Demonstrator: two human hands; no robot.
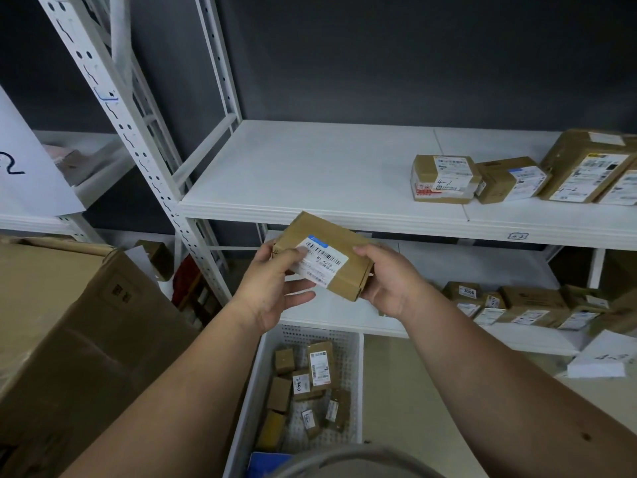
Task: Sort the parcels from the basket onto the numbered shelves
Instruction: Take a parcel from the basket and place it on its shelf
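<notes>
I hold a flat brown cardboard parcel with a white barcode label (322,258) in front of me, between both hands, above the white perforated plastic basket (356,374) that stands on the floor with several small brown parcels (310,384) left in it. My left hand (272,288) takes the near left corner: the thumb lies on the label and the fingers reach under the box, rather straight. My right hand (386,281) has its grip around the right end, thumb on top and fingers curled below. So both grips are closed on the same parcel, and neither hand is free. The parcel is tilted, with its label turned up toward me, and its long axis runs from the far left to the near right. I think I am reading the label to find the shelf number. The white metal shelf (310,188) is directly behind and a little above the parcel, very near its far edge, and its left part is bare. Three brown boxes with handwritten numbers (444,179) lie at the right side of this shelf, well apart from my hands. A tag (518,236) is on the front edge, but I cannot read it surely. If the number fits, the move is short, forward and up; the right hand is nearer to those boxes.
</notes>
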